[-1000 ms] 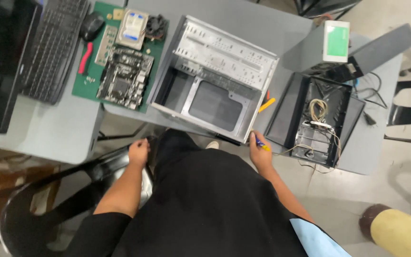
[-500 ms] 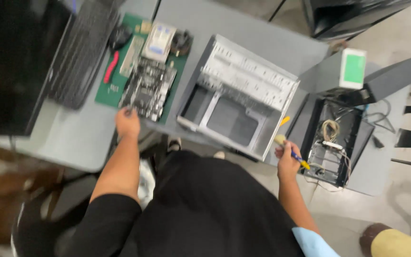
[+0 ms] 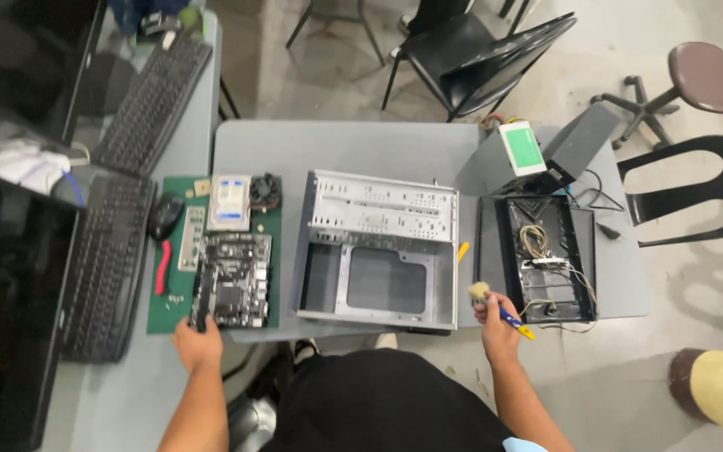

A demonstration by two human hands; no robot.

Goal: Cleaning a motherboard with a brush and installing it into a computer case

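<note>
Own body, seen from above: black garment covers torso and lap. Both forearms bare; left hand (image 3: pixel 197 343) and right hand (image 3: pixel 495 322) ungloved, no watch or rings visible. Pale blue cloth shows at right elbow, frame bottom edge. Face out of view

- A computer repair workshop.
- Grey tables (image 3: pixel 336 155) carry an opened metal computer case (image 3: pixel 376 251), a bare motherboard (image 3: pixel 232 279) on a green mat (image 3: pixel 169 311), and keyboards (image 3: pixel 154 105).
- Black chairs (image 3: pixel 483 50) stand on the concrete floor.
</note>
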